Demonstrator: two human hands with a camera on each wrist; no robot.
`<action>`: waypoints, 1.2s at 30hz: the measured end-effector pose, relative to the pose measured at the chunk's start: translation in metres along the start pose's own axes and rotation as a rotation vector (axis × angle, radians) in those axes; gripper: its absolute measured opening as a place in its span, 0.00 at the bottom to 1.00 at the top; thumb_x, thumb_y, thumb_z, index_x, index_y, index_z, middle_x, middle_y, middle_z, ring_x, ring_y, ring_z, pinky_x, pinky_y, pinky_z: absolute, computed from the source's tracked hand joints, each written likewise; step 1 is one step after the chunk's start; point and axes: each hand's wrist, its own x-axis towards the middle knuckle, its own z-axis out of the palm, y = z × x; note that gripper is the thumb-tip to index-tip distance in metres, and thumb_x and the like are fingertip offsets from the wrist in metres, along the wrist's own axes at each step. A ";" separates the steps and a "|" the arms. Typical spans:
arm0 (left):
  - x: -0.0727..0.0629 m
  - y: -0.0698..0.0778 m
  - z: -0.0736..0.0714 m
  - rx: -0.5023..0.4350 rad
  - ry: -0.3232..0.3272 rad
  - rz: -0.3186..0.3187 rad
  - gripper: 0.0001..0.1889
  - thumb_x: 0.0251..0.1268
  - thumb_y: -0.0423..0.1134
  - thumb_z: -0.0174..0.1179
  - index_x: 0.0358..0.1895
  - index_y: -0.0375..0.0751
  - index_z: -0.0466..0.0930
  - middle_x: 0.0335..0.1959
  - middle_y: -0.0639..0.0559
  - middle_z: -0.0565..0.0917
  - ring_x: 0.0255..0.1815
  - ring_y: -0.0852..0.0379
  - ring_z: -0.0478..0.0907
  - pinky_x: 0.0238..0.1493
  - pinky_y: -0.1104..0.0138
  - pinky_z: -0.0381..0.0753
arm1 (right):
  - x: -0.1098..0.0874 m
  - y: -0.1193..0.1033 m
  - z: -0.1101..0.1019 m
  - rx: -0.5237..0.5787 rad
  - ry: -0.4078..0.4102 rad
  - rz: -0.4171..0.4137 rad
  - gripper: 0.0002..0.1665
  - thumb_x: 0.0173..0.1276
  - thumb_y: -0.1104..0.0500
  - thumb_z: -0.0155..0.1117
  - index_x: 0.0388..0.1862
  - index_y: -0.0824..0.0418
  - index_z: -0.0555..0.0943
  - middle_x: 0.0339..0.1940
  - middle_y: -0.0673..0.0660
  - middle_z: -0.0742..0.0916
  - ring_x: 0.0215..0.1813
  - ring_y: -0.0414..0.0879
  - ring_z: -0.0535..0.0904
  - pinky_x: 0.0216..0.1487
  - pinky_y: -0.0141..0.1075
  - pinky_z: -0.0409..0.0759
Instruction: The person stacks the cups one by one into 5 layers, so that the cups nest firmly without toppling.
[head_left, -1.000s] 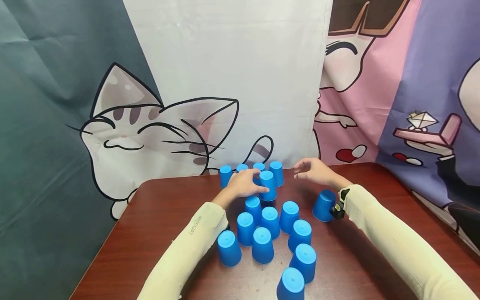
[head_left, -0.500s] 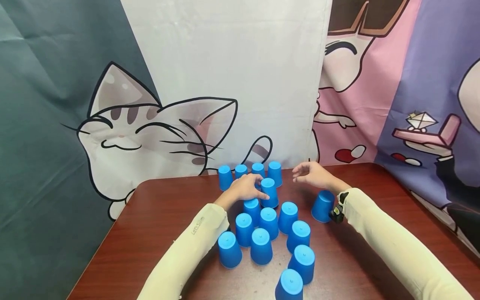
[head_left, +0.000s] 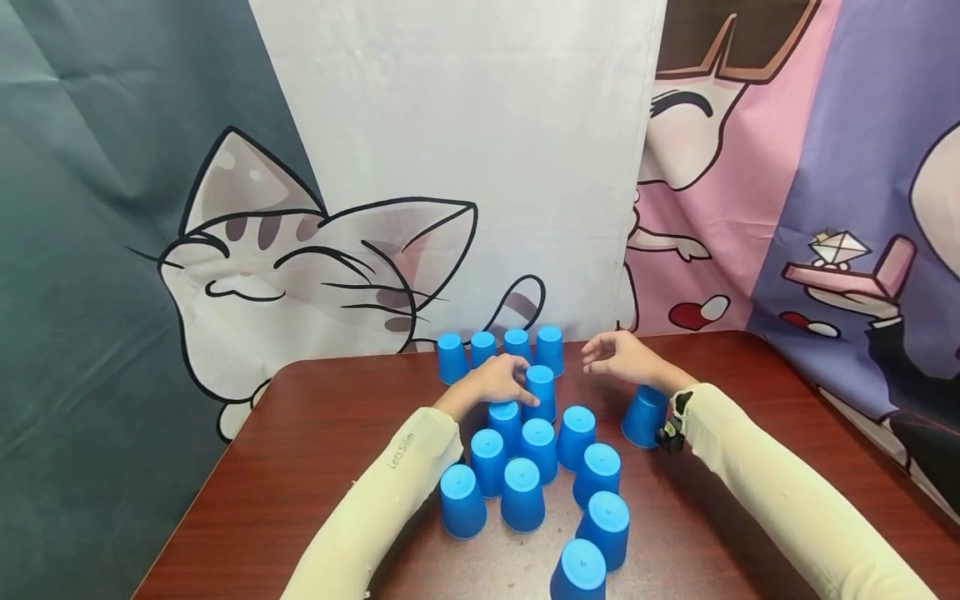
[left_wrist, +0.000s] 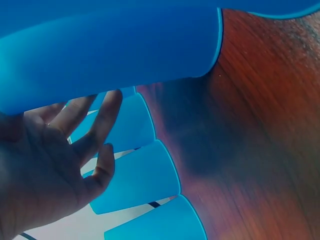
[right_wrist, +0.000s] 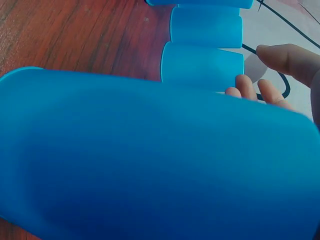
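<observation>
In the head view, my left hand (head_left: 498,381) grips an upside-down blue plastic cup (head_left: 541,393), thumb on its near side and fingers behind it. The cup stands just behind the front group. In the left wrist view, a large blue cup (left_wrist: 110,55) hides the thumb and part of the fingers (left_wrist: 102,117). My right hand (head_left: 622,358) hovers over the table with fingers loosely bent, holding nothing. Below its wrist stands another upside-down cup (head_left: 643,417), probably the large cup (right_wrist: 160,155) filling the right wrist view.
Several upside-down cups form a row at the back edge, one being the rightmost cup (head_left: 550,352). More stand in front, including a cup (head_left: 522,496) and a line running toward the near edge cup (head_left: 579,571). Behind the brown table (head_left: 300,475) hangs a cartoon-printed cloth (head_left: 465,125).
My left hand has lowered its cup, bringing it slightly nearer and down toward the front group. My right hand has sunk only a little in the picture, still holding nothing.
</observation>
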 end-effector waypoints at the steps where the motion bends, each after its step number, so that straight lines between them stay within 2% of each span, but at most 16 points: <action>1: 0.000 0.000 0.000 0.002 -0.004 0.006 0.36 0.57 0.54 0.71 0.67 0.43 0.72 0.56 0.46 0.83 0.59 0.45 0.79 0.57 0.46 0.77 | 0.000 -0.001 0.000 0.003 0.000 -0.001 0.15 0.65 0.64 0.68 0.49 0.69 0.80 0.43 0.63 0.87 0.48 0.57 0.84 0.49 0.48 0.83; 5: 0.000 0.001 0.000 0.029 0.001 0.026 0.33 0.56 0.54 0.71 0.64 0.46 0.75 0.53 0.48 0.84 0.56 0.47 0.80 0.55 0.46 0.77 | 0.000 -0.002 0.001 0.007 -0.002 -0.005 0.16 0.65 0.64 0.69 0.50 0.69 0.80 0.45 0.65 0.87 0.49 0.57 0.84 0.49 0.48 0.83; 8: -0.001 0.002 -0.002 0.049 0.017 0.027 0.33 0.56 0.56 0.71 0.64 0.48 0.75 0.54 0.49 0.84 0.56 0.49 0.80 0.55 0.46 0.76 | 0.001 -0.004 0.001 0.019 -0.018 -0.007 0.17 0.65 0.63 0.69 0.51 0.68 0.80 0.47 0.67 0.87 0.50 0.57 0.84 0.49 0.47 0.83; 12: -0.004 0.003 -0.004 0.098 0.055 0.021 0.35 0.56 0.61 0.68 0.65 0.50 0.74 0.59 0.51 0.82 0.59 0.49 0.79 0.55 0.47 0.77 | 0.004 -0.008 0.002 0.036 -0.048 -0.027 0.19 0.65 0.62 0.69 0.53 0.70 0.79 0.48 0.69 0.86 0.51 0.58 0.84 0.49 0.47 0.84; 16: -0.010 0.011 -0.007 0.145 0.092 0.024 0.38 0.58 0.63 0.66 0.69 0.48 0.70 0.61 0.52 0.81 0.62 0.49 0.77 0.55 0.48 0.78 | 0.007 -0.008 0.004 0.042 -0.069 -0.040 0.22 0.65 0.63 0.70 0.54 0.72 0.78 0.47 0.69 0.86 0.51 0.58 0.84 0.49 0.47 0.84; 19: -0.016 0.016 -0.013 0.112 0.110 0.025 0.41 0.58 0.62 0.66 0.71 0.47 0.66 0.61 0.52 0.80 0.62 0.48 0.76 0.55 0.49 0.79 | 0.008 -0.008 0.006 0.051 -0.090 -0.044 0.24 0.65 0.62 0.70 0.55 0.74 0.77 0.49 0.69 0.86 0.52 0.58 0.84 0.50 0.47 0.84; 22: -0.022 0.015 -0.020 0.049 0.113 0.038 0.42 0.59 0.61 0.66 0.73 0.45 0.64 0.62 0.52 0.80 0.63 0.48 0.76 0.54 0.50 0.80 | 0.009 -0.010 0.010 0.054 -0.120 -0.046 0.26 0.66 0.61 0.70 0.57 0.74 0.76 0.50 0.69 0.86 0.53 0.59 0.83 0.51 0.47 0.83; 26: -0.029 0.005 -0.031 -0.027 0.063 0.088 0.39 0.62 0.57 0.66 0.72 0.41 0.65 0.64 0.47 0.78 0.63 0.45 0.76 0.55 0.51 0.80 | 0.012 -0.015 0.014 0.047 -0.145 -0.037 0.29 0.65 0.58 0.71 0.59 0.73 0.76 0.52 0.68 0.85 0.54 0.59 0.83 0.52 0.48 0.83; 31: -0.035 -0.013 -0.042 -0.132 -0.036 0.127 0.36 0.63 0.52 0.66 0.69 0.37 0.67 0.66 0.42 0.75 0.62 0.43 0.76 0.55 0.53 0.80 | 0.016 -0.017 0.016 0.052 -0.150 -0.039 0.29 0.64 0.58 0.72 0.59 0.73 0.76 0.52 0.69 0.85 0.54 0.59 0.83 0.52 0.48 0.83; 36: -0.038 -0.029 -0.042 -0.141 -0.140 0.155 0.34 0.63 0.51 0.67 0.68 0.40 0.69 0.64 0.44 0.77 0.61 0.45 0.76 0.53 0.54 0.81 | 0.016 -0.017 0.018 0.049 -0.181 -0.059 0.30 0.64 0.59 0.72 0.59 0.74 0.75 0.52 0.68 0.85 0.54 0.59 0.83 0.53 0.49 0.82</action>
